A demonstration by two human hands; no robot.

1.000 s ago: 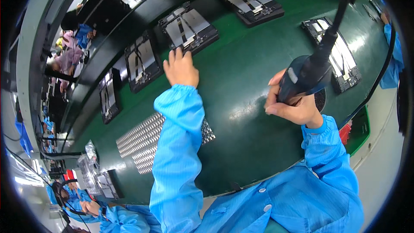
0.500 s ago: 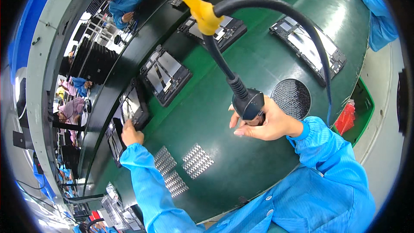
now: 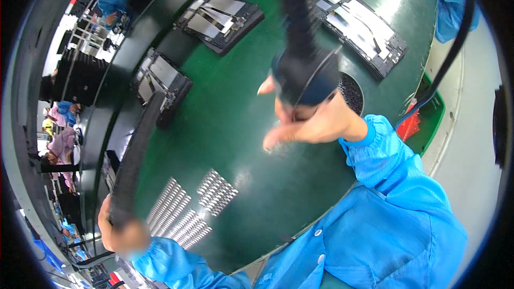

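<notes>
My right hand (image 3: 324, 123) is closed round a black corded electric screwdriver (image 3: 305, 77), seen from above and blurred; its tip is hidden beneath. My left hand (image 3: 122, 231), smeared by motion at the lower left, grips a dark flat tablet-like device (image 3: 140, 152) tilted up on its edge, so its face does not show. To the right of that hand, metal strips of small parts (image 3: 168, 206) and another such sheet (image 3: 217, 191) lie on the green table (image 3: 257, 198). Behind my right hand a round dish of small dark pieces (image 3: 352, 93) is partly covered.
Opened tablet-like devices lie beyond my hands: one at left (image 3: 160, 83), one at the back (image 3: 217, 21), one at right (image 3: 361, 29). A green bin (image 3: 436, 120) with a red bag stands at the right edge. Co-workers in blue sleeves (image 3: 447, 2) sit farther off.
My left hand has drawn back toward me, lifting a dark device onto its edge. My right hand has shifted left and up with the screwdriver. The whole view has turned slightly.
</notes>
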